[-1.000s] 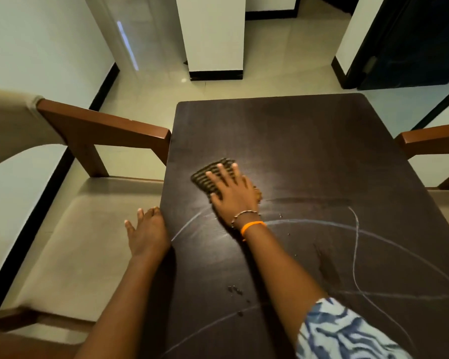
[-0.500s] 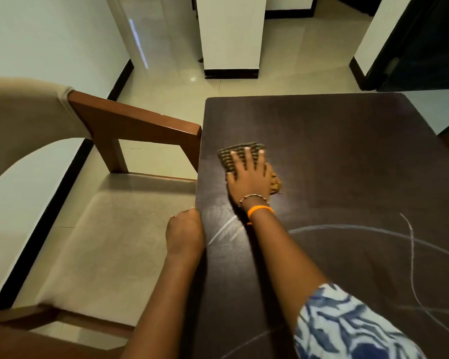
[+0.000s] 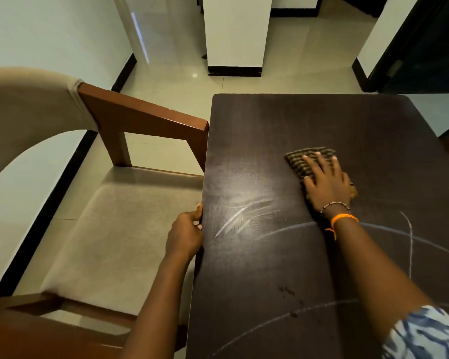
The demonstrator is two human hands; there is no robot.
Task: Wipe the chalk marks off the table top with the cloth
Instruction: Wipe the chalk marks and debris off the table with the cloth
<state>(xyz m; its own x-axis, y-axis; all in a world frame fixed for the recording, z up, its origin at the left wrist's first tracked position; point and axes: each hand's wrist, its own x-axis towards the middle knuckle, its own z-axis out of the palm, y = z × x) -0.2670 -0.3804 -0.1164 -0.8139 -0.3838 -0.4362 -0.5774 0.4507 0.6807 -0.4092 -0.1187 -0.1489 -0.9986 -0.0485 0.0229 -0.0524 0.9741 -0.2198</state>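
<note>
**Q:** Grip first: what is each hand doing?

**A:** The right hand [image 3: 327, 186] lies palm down on a striped, folded cloth [image 3: 305, 161], fingers spread and flat. It presses the cloth onto the dark desk [image 3: 283, 125] rather than pinching it. The left hand [image 3: 184, 235] curls around the desk's left edge, with the thumb near the top surface and the fingers wrapped below out of sight.

**Q:** Where does the cloth sit relative to that right hand?

**A:** Directly beneath it. The far part of the cloth shows past the fingertips, and a small corner peeks out by the heel of the palm on the right side. The rest is covered by the hand.

**Q:** And the chalk marks?

**A:** A smeared patch of short chalk marks [image 3: 246, 216] lies on the desk between the two hands, nearer to the camera than the cloth and to its left. A long curved chalk line [image 3: 283, 230] runs from there under the right wrist, which wears an orange band [image 3: 344, 218] and a beaded bracelet [image 3: 333, 205]. Another thin line [image 3: 410, 244] crosses it on the right, and a faint arc [image 3: 283, 318] sweeps across the near end of the desk.

**Q:** Anything beside the desk?

**A:** A wooden armchair [image 3: 145, 120] with a beige seat stands against the left edge, just beside the left hand.
</note>
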